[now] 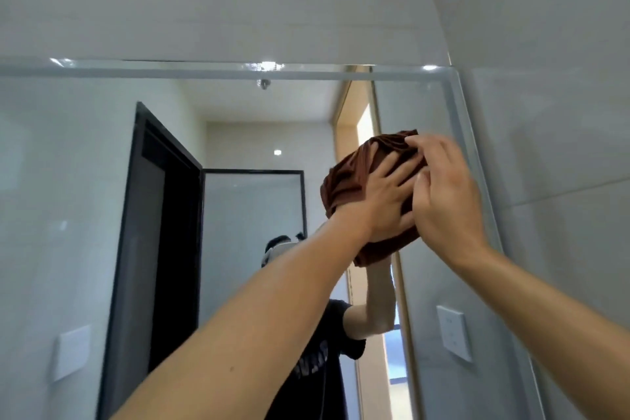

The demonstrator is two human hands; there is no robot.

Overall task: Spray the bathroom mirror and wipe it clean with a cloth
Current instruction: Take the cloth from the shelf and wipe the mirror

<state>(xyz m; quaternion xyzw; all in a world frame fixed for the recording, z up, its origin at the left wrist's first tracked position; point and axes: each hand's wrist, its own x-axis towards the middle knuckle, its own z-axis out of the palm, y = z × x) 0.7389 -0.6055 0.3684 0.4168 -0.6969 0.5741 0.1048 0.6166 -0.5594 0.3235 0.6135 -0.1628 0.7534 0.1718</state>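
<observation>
Pressing a bunched brown cloth [354, 177] flat against the mirror [85, 181], high toward its right edge: left hand [385, 201] spread wide, fingers straight. Right hand [443, 194] alongside, fingertips on the cloth's top; grip unclear. Cloth middle hidden behind both hands.

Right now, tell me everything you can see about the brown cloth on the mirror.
The brown cloth is dark reddish-brown, soft-looking fabric, bunched and creased into folds rather than laid flat. It sits high on the mirror, near its right edge, below the top edge. The left hand presses on it with spread fingers, and the right hand touches its upper right part. Its lower edge hangs below the hands.
</observation>
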